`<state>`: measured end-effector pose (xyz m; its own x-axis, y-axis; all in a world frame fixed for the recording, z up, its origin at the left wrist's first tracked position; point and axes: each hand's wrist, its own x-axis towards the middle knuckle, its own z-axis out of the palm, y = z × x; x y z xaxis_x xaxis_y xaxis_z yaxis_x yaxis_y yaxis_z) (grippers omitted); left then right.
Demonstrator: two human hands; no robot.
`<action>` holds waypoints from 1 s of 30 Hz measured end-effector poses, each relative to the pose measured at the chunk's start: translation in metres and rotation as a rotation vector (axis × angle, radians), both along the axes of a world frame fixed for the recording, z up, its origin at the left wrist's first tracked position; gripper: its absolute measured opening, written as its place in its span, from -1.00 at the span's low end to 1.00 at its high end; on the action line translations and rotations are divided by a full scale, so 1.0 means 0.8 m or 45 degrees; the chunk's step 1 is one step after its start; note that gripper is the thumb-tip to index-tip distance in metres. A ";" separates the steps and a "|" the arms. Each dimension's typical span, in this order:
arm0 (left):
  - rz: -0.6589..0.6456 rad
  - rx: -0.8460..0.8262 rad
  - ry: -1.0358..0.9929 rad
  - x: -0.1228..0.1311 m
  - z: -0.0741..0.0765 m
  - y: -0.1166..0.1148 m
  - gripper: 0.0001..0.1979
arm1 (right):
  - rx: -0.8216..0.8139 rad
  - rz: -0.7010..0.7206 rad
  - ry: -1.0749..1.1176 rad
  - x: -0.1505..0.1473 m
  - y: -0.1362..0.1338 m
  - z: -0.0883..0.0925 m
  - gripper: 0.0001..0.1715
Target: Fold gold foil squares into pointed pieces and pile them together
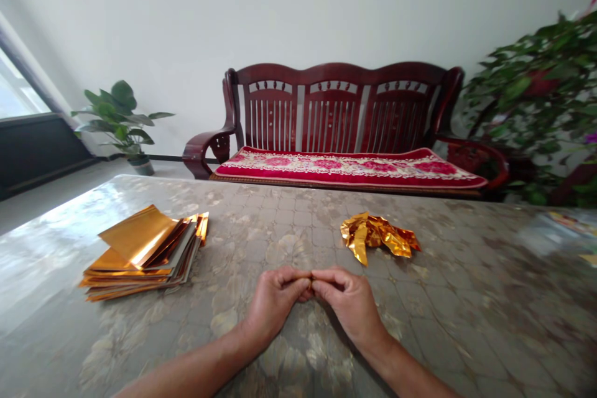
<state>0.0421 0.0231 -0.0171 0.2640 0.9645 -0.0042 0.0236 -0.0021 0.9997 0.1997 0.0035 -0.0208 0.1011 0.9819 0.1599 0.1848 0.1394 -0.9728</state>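
My left hand (278, 295) and my right hand (349, 298) meet above the middle of the table (196, 348), thumbs and fingers pinched together tip to tip. Between the fingertips shows only a tiny brownish-gold speck; the fingers hide the rest, and I cannot make out what it is. Ahead and to the right of my right hand lie crumpled-looking gold foil pieces (380, 236). To the left of my left hand rests an uneven stack of gold foil paper sheets (135, 255), shiny on one face, with greyish edges showing.
A clear plastic packet (562, 233) lies at the table's right side. Beyond the far edge stands a dark red wooden bench (333, 118) with a red and white patterned cover (349, 168). A potted plant (119, 115) is at the left, and leafy greenery (541, 93) at the right.
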 end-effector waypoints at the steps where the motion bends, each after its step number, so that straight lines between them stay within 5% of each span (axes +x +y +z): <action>1: 0.003 0.024 -0.001 0.000 -0.001 0.000 -0.76 | 0.017 0.004 -0.010 0.000 0.000 0.001 -0.81; 13: 0.101 0.415 0.360 -0.014 0.001 0.027 -0.76 | 0.226 -0.107 -0.247 0.022 0.009 0.001 -0.79; 26: 0.042 0.336 0.385 -0.015 -0.008 0.030 -0.75 | 0.278 -0.075 -0.480 0.035 0.012 -0.007 -0.79; 30: 0.105 0.487 0.459 -0.017 -0.010 0.029 -0.75 | 0.388 -0.057 -0.677 0.036 0.006 -0.002 -0.66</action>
<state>0.0283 0.0463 -0.0252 0.2338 0.9325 0.2755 0.3810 -0.3485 0.8564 0.2283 0.0086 -0.0228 -0.0297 0.8807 0.4727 0.6458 0.3779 -0.6634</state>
